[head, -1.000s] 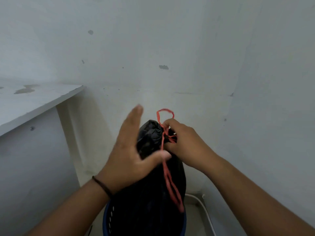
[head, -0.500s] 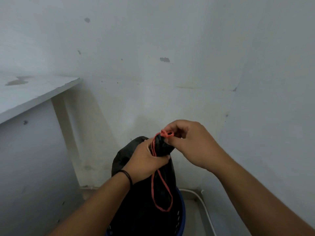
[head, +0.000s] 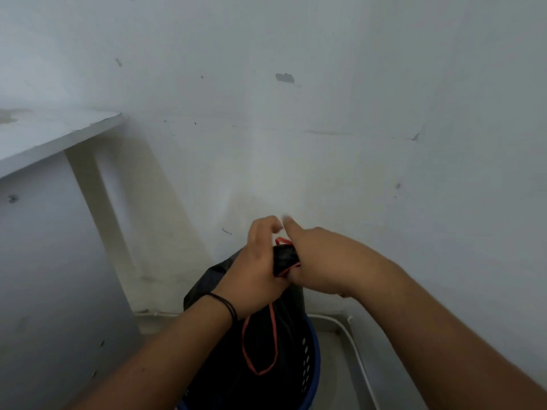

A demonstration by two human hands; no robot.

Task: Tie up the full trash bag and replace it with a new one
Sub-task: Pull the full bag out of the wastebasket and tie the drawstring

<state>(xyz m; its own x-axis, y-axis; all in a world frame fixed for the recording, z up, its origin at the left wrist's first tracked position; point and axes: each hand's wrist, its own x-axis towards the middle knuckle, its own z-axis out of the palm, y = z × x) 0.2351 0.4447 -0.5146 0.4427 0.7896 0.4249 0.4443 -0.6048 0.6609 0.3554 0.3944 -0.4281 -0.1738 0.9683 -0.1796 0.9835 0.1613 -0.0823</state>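
both hands meet over the gathered neck of the black trash bag (head: 254,359), which stands in a blue bin (head: 312,353) directly below the wrists. the left hand (head: 254,273) is wrapped around the neck from the left, its fingers curled closed on the bunched plastic, with the forefinger and thumb arched up above the top; a dark band (head: 226,306) circles its wrist. the right hand (head: 322,261) presses in from the right, touching the same bunched top, forefinger pointing up and blurred; its other fingers are tucked under against the bag, and whether they pinch the cord cannot be told. the red drawstring (head: 260,347) shows as a small loop between the two hands at the top, a short run across the neck, and a long loop hanging loose down the front of the bag below the left hand. the bin's perforated blue rim shows only to the lower right of the hands, with the bag filling it. beyond the hands a pale wall (head: 296,143) rises close, and another wall closes in along the right forearm. to the left of the left arm a white shelf edge (head: 59,143) juts out above a flat panel, leaving a narrow gap beside the bin. a white cable (head: 359,359) runs along the floor to the right of the bin.
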